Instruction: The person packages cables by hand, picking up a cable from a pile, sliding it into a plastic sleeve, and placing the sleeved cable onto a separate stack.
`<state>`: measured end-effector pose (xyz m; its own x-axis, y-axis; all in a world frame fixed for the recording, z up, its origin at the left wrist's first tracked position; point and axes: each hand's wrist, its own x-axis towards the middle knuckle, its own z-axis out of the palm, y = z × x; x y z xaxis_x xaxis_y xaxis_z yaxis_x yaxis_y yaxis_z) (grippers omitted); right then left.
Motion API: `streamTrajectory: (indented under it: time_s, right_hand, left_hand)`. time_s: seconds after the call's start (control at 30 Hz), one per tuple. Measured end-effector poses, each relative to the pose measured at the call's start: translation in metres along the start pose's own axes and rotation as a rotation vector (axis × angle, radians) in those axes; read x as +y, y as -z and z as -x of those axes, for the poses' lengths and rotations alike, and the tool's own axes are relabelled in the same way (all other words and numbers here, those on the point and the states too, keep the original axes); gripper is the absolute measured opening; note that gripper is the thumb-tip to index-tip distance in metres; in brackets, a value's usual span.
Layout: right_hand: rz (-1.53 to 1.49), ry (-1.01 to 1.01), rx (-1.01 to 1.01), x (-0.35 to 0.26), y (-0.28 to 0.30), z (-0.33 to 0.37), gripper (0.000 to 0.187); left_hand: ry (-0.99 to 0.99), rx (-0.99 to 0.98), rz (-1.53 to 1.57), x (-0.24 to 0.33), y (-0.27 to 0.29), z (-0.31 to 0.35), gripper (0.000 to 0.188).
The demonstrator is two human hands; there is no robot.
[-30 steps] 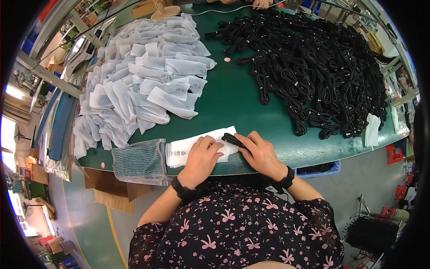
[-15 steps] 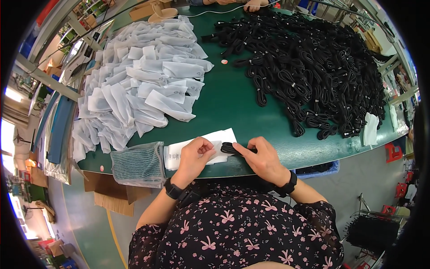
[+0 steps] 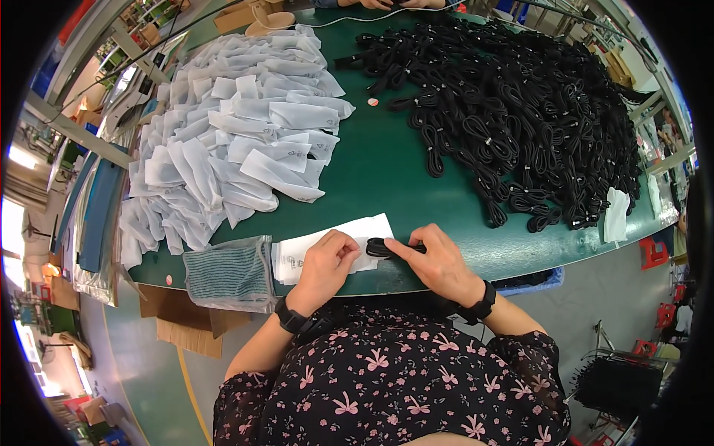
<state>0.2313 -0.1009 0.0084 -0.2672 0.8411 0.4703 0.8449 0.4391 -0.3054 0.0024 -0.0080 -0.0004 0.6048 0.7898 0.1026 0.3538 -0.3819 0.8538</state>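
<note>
A small coiled black cable (image 3: 381,247) is in my right hand (image 3: 440,266), gripped between thumb and fingers with its looped end toward the left. My left hand (image 3: 324,264) is closed in a pinch at the edge of a thin white bag (image 3: 362,244), which belongs to a flat stack of white bags (image 3: 290,256) on the green table. The cable's tip is at the right edge of that bag; whether it is inside cannot be made out. Both hands are low over the table's near edge.
Filled white bags (image 3: 238,134) form a big pile at left. Coiled black cables (image 3: 513,111) are heaped at right. A clear-wrapped striped cloth pack (image 3: 229,273) lies left of the stack. Across the table are another person's hands (image 3: 379,4). A blue crate (image 3: 547,279) stands below the edge.
My left hand has shifted slightly, and more print shows on the stack beside it. My right hand keeps the cable in nearly the same place. The other person's hands have moved left.
</note>
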Motion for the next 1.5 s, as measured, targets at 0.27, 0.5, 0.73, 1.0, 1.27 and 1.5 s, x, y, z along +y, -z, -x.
streamTrajectory:
  time_s: [0.27, 0.5, 0.73, 1.0, 1.27, 1.5]
  right_hand:
    - [-0.433, -0.325, -0.183, 0.004, -0.013, -0.002, 0.030]
    - [-0.516, -0.290, -0.057, -0.002, -0.015, -0.028, 0.019]
    - [-0.730, -0.003, 0.150, -0.019, -0.007, -0.053, 0.028]
    - [-0.177, -0.164, 0.258, 0.023, 0.001, -0.080, 0.034]
    - [0.427, -0.400, -0.043, 0.120, -0.031, -0.047, 0.022]
    - [-0.011, -0.437, 0.035, 0.087, -0.028, -0.036, 0.021]
  left_hand:
    - [-0.364, -0.026, -0.117, 0.009, 0.009, -0.007, 0.010]
    - [-0.410, 0.094, -0.183, 0.020, 0.020, -0.017, 0.013]
    - [-0.089, 0.019, 0.235, 0.037, 0.035, -0.017, 0.010]
    - [-0.066, 0.432, 0.585, 0.022, 0.129, -0.052, 0.008]
    - [-0.041, 0.317, -0.218, 0.019, 0.108, -0.036, 0.021]
    - [-0.203, 0.068, -0.258, -0.005, 0.012, 0.006, 0.018]
